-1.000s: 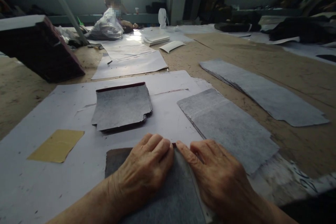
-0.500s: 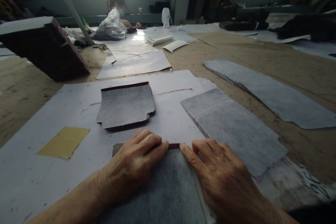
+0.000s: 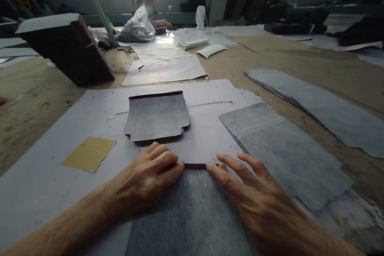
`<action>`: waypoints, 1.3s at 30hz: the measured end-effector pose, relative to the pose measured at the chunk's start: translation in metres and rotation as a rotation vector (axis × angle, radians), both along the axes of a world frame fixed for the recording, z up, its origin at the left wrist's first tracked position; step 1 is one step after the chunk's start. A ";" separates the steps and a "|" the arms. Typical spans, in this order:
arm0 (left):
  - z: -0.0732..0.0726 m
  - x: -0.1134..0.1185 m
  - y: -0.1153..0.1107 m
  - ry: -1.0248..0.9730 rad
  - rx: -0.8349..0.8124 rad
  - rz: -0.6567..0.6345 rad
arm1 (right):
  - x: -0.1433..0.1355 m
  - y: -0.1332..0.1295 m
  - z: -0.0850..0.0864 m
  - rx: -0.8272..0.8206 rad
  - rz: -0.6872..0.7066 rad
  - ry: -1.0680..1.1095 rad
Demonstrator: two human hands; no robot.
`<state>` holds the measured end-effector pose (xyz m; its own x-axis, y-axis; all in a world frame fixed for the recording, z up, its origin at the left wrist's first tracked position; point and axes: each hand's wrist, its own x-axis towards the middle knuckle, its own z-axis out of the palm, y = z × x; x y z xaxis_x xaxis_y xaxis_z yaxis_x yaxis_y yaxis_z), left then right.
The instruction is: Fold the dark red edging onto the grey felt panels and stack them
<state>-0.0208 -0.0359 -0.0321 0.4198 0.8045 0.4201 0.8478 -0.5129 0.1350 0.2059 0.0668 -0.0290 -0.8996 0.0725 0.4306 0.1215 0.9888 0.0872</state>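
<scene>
A grey fabric-like sheet (image 3: 192,212) lies in front of me, its far edge folded into a narrow dark red strip (image 3: 195,166). My left hand (image 3: 153,176) is closed, its fingers curled and its thumb pressing the left part of that fold. At the right part, the thumb of my right hand (image 3: 252,192) touches the fold while the other fingers are spread and raised. Just beyond my hands is a small stack of grey pieces (image 3: 157,114) with a dark red far edge. Both hands cover the sheet's far corners.
White paper (image 3: 90,116) covers the table under the work, with a yellow card (image 3: 90,154) at left. Larger grey pieces (image 3: 282,148) and a long grey stack (image 3: 324,108) lie at right. A tall dark stack (image 3: 66,48) leans at back left. A co-worker (image 3: 145,4) sits beyond.
My left hand has moved left along the fold, so more dark red strip shows between my hands. The right fingers have lifted and spread. The view has turned slightly left.
</scene>
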 end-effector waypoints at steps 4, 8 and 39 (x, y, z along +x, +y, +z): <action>0.002 -0.001 0.001 0.091 -0.062 -0.041 | 0.001 0.004 0.002 -0.060 0.028 -0.052; 0.004 -0.002 0.002 0.099 -0.125 -0.049 | 0.008 0.012 -0.001 -0.162 0.032 -0.071; 0.001 -0.033 -0.014 -0.131 -0.089 -0.033 | -0.045 -0.013 -0.010 -0.211 0.039 0.147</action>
